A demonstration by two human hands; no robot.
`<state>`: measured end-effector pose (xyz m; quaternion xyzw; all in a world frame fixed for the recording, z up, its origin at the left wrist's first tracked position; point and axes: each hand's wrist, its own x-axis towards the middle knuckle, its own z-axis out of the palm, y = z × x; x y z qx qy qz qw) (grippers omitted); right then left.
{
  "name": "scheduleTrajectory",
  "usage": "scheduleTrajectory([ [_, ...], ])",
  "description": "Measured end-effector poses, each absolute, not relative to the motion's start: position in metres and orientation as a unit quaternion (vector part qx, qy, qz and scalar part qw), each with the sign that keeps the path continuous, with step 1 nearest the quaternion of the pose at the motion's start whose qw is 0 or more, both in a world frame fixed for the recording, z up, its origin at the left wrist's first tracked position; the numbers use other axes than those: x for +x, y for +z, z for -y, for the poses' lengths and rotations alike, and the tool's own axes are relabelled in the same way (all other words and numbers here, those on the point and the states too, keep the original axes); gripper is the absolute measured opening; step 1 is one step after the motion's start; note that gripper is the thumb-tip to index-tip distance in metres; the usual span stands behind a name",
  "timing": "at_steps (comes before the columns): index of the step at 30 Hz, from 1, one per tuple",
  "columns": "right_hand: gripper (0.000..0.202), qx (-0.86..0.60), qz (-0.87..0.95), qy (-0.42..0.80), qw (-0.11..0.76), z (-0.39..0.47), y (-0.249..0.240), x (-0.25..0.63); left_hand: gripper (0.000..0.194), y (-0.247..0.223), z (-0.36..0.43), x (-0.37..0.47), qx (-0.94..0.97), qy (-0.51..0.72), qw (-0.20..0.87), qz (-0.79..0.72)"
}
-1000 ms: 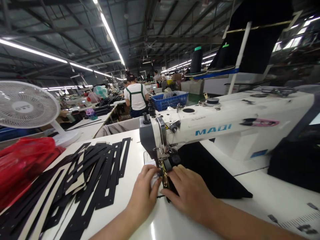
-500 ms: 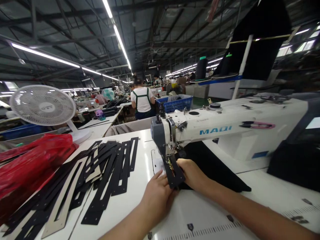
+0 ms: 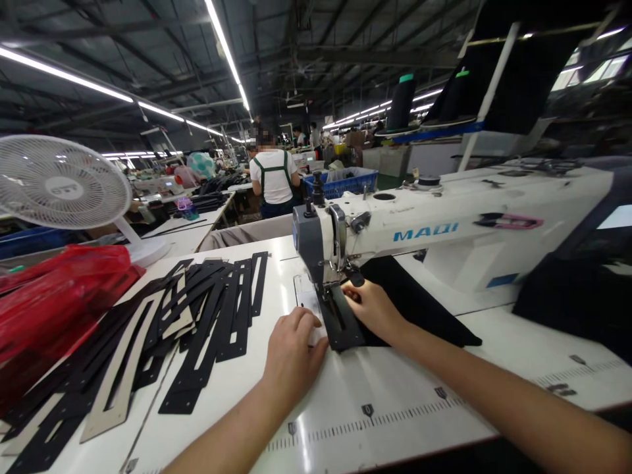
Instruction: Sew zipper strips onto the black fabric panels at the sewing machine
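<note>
A white sewing machine (image 3: 444, 230) stands over the table, its needle area above a black slotted strip (image 3: 342, 326). The strip lies lengthwise toward me, over the left edge of a black fabric panel (image 3: 419, 306). My left hand (image 3: 292, 349) rests on the tabletop just left of the strip, fingers bent and thumb apart, with nothing seen in it. My right hand (image 3: 375, 308) is on the panel to the strip's right, close to the presser foot. Its fingers are curled in; what they pinch, if anything, is hidden.
Several black and beige slotted strips (image 3: 197, 342) lie in a loose pile on the left. Beyond them are a red plastic bag (image 3: 69, 296) and a white fan (image 3: 64, 184). A blue basket (image 3: 345, 184) and a person in a white shirt (image 3: 274, 178) are farther back.
My left hand has drawn back from the strip to the left. The strip, earlier between both hands, now lies flatter under the machine head. My right hand's fingers have curled in more.
</note>
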<state>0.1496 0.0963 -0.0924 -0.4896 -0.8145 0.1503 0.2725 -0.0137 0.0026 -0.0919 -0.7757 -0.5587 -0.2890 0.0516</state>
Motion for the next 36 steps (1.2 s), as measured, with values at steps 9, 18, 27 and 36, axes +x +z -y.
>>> scheduleTrajectory([
  [9, 0.035, -0.277, 0.902, 0.024, 0.331, -0.023, -0.114, 0.182, 0.025, -0.094, -0.015, -0.021, -0.883, -0.222, 0.106, 0.399],
  [18, 0.038, -0.284, 0.907, 0.033, 0.308, -0.050, -0.113, 0.176, 0.028, -0.092, -0.040, -0.022, -0.890, -0.232, 0.117, 0.375],
  [27, 0.022, -0.250, 0.881, -0.024, 0.400, -0.053, -0.099, 0.176, 0.024, -0.094, -0.035, -0.025, -0.867, -0.251, 0.139, 0.407],
  [36, 0.036, -0.236, 0.908, -0.144, 0.315, -0.067, -0.125, 0.167, 0.029, -0.089, -0.034, -0.023, -0.893, -0.221, 0.195, 0.340],
])
